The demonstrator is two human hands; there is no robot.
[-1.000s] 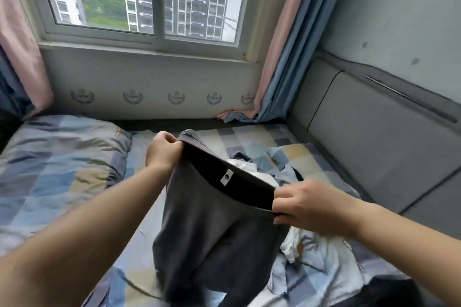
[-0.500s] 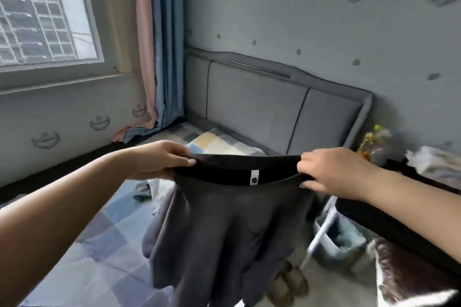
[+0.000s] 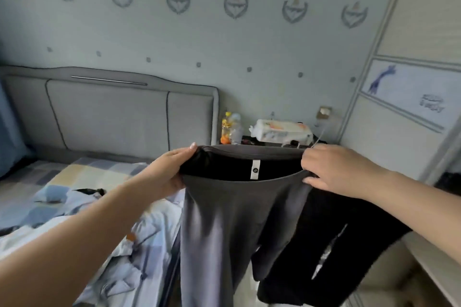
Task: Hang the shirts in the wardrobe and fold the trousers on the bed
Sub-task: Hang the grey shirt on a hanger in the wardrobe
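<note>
Dark grey trousers (image 3: 224, 219) hang in the air in front of me, waistband stretched flat and level. My left hand (image 3: 172, 169) grips the waistband's left end; my right hand (image 3: 334, 169) grips its right end. A white label shows inside the black waistband lining. The legs drop down beside the bed's right edge. A black garment (image 3: 324, 244) hangs under my right forearm, partly behind the trousers. Light blue shirts (image 3: 139, 232) lie crumpled on the bed (image 3: 74, 177) at lower left. The wardrobe (image 3: 411, 97) stands at the right.
A grey padded headboard (image 3: 109, 112) backs the bed. Behind the trousers stands a dark bedside table holding a tissue pack (image 3: 282, 132) and a bottle (image 3: 228, 127). A wall socket (image 3: 324, 112) sits above it. Pale floor shows at lower right.
My view has swung right from the window to the headboard wall and wardrobe. Both hands have carried the trousers off the bed and pulled the waistband wide and level.
</note>
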